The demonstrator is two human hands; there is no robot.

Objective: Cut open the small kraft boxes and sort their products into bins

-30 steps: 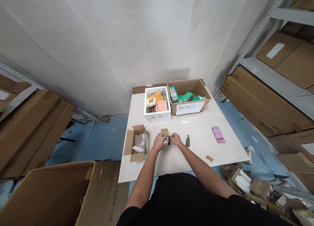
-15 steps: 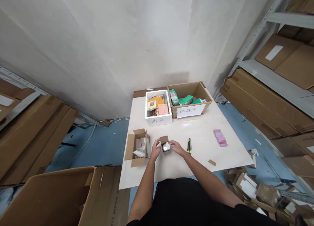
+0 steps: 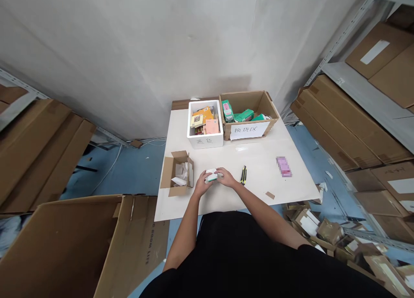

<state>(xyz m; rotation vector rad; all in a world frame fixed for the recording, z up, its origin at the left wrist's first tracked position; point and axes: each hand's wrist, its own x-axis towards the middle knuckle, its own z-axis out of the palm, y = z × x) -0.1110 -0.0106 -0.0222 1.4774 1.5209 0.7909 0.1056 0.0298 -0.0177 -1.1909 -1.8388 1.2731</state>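
Between my two hands is a small white box [image 3: 211,176] with a green edge, held just above the near part of the table. My left hand [image 3: 202,184] grips its left side with fingers curled. On the right side, the fingers of my right hand [image 3: 225,177] close on the same box. A black and yellow utility knife [image 3: 243,175] lies to the right of my right hand. Left of my left hand stands an open cardboard box [image 3: 170,177] with white paper inside.
At the table's back are a white foam box [image 3: 207,142] of small packets and a cardboard box [image 3: 271,125] with green boxes, both hand-labelled. A blurred pink item [image 3: 284,167] and a cardboard scrap [image 3: 270,195] lie right. A large open carton [image 3: 139,237] stands left.
The small box was showing its open brown flap and a round item inside; now its white and green outside shows, the flap no longer visible. The view has shifted slightly.
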